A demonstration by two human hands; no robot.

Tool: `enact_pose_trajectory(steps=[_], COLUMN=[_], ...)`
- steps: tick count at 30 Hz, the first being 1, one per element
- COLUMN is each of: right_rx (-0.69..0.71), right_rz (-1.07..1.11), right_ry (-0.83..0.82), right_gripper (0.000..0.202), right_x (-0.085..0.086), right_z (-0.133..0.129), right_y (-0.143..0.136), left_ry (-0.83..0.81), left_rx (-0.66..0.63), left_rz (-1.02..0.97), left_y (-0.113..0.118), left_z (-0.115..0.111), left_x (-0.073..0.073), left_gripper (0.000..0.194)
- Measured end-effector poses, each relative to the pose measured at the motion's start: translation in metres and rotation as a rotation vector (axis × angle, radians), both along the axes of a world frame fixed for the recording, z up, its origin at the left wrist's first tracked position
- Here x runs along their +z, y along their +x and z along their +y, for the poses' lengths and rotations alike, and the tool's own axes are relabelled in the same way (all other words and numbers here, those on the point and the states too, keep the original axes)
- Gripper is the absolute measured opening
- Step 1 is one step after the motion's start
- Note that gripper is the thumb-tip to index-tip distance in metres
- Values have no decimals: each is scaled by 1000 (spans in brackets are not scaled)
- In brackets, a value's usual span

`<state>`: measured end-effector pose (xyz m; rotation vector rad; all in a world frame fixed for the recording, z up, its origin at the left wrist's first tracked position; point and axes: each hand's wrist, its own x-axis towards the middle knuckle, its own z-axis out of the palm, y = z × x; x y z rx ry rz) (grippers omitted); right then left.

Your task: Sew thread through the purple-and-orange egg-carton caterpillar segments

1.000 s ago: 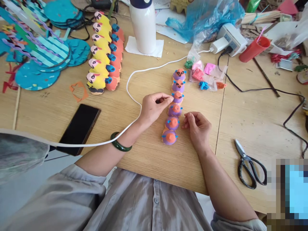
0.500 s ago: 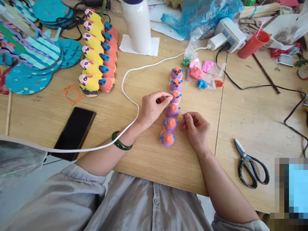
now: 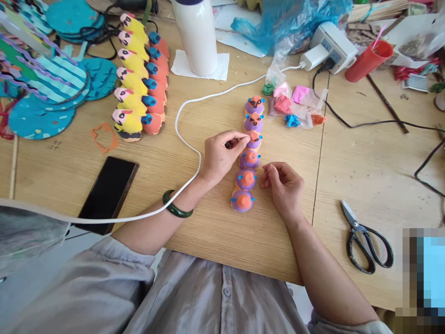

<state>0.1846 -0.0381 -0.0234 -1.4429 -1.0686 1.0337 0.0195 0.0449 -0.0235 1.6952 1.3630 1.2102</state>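
We note a row of six purple domes on the table, directly ahead of the person and between the two hands. Its long axis runs away from the body, far end leaning slightly to the right. The relation that matters most, by our judgement, is sideways: the left hand comes at the row from its left flank, across the long axis, and is clearly the nearer of the two. Its thumb and forefinger are drawn to a narrow pinch, the tips appearing to touch the left side of the third dome, counting from the far end. We cannot tell whether a small piece sits between those tips; the fingers cover that side. One dark mark shows on the dome's orange cap, just right of the fingertips. The two domes beyond carry fuller dark markings; on the nearest two we see orange caps and blue side pieces only. The right hand lies on the other flank, just beside the row but apart from it, about level with the fourth and fifth domes. Its fingers are loosely curled, thumb close to forefinger; we cannot make out anything held there. So the row lies to the right of the left hand and to the left of the right hand, its far end reaching past both.
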Motion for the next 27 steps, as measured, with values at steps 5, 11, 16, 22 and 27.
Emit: enact_pose_trajectory(steps=[5, 11, 16, 22, 27], right_rx=[5, 5, 8, 5, 1], right_rz=[-2, -4, -11, 2, 2], right_ry=[4, 7, 3, -5, -13], right_gripper=[32, 31, 32, 31, 32], right_x=[0, 1, 1, 2, 2], right_z=[0, 0, 0, 1, 1], right_y=[0, 0, 0, -1, -1], left_ry=[-14, -9, -22, -13, -12], left_rx=[8, 1, 9, 3, 15], left_rz=[-24, -15, -6, -41, -37], left_y=[0, 2, 3, 3, 2], left_z=[-1, -3, -1, 0, -1], left_x=[1, 1, -2, -4, -5], left_gripper=[15, 14, 13, 12, 14])
